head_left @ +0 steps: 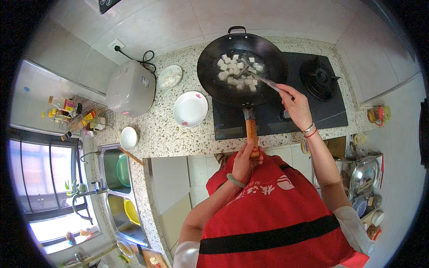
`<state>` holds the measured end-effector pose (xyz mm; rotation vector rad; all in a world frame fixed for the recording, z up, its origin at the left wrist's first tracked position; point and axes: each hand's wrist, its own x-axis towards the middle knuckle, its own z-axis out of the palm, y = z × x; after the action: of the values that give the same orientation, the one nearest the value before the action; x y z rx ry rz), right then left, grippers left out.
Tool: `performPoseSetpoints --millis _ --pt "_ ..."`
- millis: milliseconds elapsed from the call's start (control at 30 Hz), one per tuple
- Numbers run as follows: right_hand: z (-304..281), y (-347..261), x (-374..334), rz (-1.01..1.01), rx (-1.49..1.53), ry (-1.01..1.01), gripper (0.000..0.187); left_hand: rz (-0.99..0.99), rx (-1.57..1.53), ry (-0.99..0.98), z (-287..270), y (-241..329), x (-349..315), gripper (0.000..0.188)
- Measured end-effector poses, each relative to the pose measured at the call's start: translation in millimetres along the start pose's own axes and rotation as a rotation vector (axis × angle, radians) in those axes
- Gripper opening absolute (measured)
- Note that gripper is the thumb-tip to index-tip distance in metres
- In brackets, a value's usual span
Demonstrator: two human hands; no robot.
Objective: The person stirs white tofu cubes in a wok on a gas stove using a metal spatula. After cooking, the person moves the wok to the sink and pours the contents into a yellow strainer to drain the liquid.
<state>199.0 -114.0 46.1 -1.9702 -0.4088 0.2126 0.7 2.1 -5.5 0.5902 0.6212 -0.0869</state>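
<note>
Even daylight, glaring window (pixel 42 178) at left, fisheye-bent edges, black vignetted corners

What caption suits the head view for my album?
Left hand grips the wok handle; right hand holds a spatula among white cubes.

Cubes (pixel 231 67) in wok (pixel 209 73) on stove (pixel 324 111)

Daylight pours in on the left of this pale kitchen!
There's the window (pixel 44 165), dark-framed and barred, glowing white low down; across the far side runs a light tiled wall (pixel 165 20) carrying a white socket (pixel 114 43), and another pale wall (pixel 404 147) closes off the right. Here's the speckled bench (pixel 165 140), turning toward the near left around a two-bowl sink (pixel 119 195), with light floor tiles (pixel 199 172) below.
</note>
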Motion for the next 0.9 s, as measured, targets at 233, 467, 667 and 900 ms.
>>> performPoseSetpoints --millis 233,467,667,900 --pt "-29.7 -9.0 -7.0 -0.264 -0.248 0.158 0.021 0.001 0.006 -0.005 -1.4 -0.9 1.8 0.029" --pt "-57.1 -14.9 -21.1 -0.38 -0.507 0.21 0.019 -0.018 0.031 0.0 -3.6 -1.6 4.5 0.039" --pt "-48.6 0.3 -23.5 -0.356 -0.436 0.202 0.019 -0.024 0.045 -0.027 -5.7 -2.1 5.2 0.044" --pt "-19.7 15.3 -21.1 -0.123 -0.098 0.1 0.022 -0.025 0.041 -0.018 -6.1 -2.7 5.2 0.044"
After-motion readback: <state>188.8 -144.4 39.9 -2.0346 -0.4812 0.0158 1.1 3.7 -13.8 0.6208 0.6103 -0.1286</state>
